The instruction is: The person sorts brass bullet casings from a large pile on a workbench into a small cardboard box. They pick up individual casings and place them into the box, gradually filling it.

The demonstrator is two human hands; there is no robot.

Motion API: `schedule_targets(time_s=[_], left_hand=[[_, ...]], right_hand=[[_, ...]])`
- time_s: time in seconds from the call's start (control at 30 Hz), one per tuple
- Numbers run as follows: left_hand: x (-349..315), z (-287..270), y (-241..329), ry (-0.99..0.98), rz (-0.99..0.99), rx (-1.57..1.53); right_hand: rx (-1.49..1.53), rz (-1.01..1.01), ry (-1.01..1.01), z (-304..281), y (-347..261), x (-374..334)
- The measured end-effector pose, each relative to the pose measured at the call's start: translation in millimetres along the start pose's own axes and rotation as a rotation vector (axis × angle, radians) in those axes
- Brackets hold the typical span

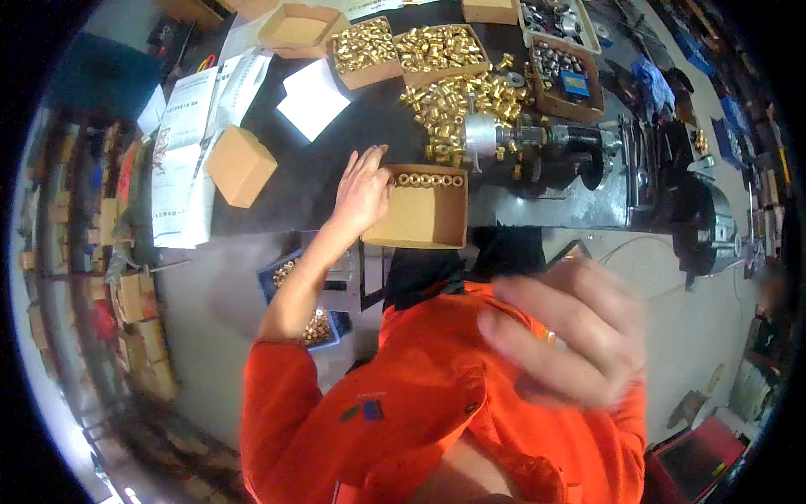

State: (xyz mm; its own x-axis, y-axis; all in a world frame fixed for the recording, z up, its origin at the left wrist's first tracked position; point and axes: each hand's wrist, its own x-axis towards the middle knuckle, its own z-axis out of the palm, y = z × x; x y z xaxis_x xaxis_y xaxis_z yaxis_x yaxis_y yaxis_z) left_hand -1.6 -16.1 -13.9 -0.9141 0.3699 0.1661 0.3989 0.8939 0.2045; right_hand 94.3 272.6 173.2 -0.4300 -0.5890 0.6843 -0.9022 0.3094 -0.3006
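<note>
A cardboard box (420,220) without a lid sits at the near edge of the dark table. Along its far wall, inside, stands a row of several round brass fittings (428,181). My left hand (361,191) lies against the box's left wall near the far corner, its fingers stretched out beyond it. Raised close to the camera in front of my orange jacket is my right hand (579,332), smeared by motion; whether anything is in its fingers cannot be made out. Beyond the box, loose brass fittings (453,105) lie in a heap.
Two cardboard boxes of brass fittings (365,46) stand at the back. A metal clamping device (537,139) is to the right. Papers (185,151), white sheets (311,105) and an upturned cardboard box (241,165) lie left. Blue bins (319,328) of fittings stand below the table.
</note>
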Motion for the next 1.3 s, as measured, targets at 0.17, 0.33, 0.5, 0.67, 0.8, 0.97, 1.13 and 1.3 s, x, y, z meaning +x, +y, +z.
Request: schedule_targets(time_s=[0.17, 0.33, 0.5, 0.67, 0.8, 0.97, 1.13, 1.3], left_hand=[[3, 6, -2, 0.009, 0.016, -0.042], [4, 14, -7, -0.014, 0.052, -0.016], [0, 10, -8, -0.035, 0.021, -0.061], [3, 11, -10, -0.018, 0.022, -0.134], [0, 12, -11, 0.017, 0.008, -0.175], [0, 12, -10, 0.022, -0.001, -0.163], [1, 12, -14, 0.001, 0.021, -0.147], [10, -13, -12, -0.101, 0.055, -0.175]], right_hand=[[0.036, 0.086, -0.089, -62, -35, 36], [0.225, 0.225, -0.171, -79, -43, 42], [0.372, 0.266, -0.232, -88, -45, 49], [0.472, 0.233, 0.062, -74, -51, 22], [0.078, 0.004, 0.044, -80, -15, -47], [0.206, 0.461, -0.099, 54, 17, -113], [-0.030, 0.630, -0.197, 149, 60, -251], [-0.131, 0.565, -0.145, 171, 83, -272]])
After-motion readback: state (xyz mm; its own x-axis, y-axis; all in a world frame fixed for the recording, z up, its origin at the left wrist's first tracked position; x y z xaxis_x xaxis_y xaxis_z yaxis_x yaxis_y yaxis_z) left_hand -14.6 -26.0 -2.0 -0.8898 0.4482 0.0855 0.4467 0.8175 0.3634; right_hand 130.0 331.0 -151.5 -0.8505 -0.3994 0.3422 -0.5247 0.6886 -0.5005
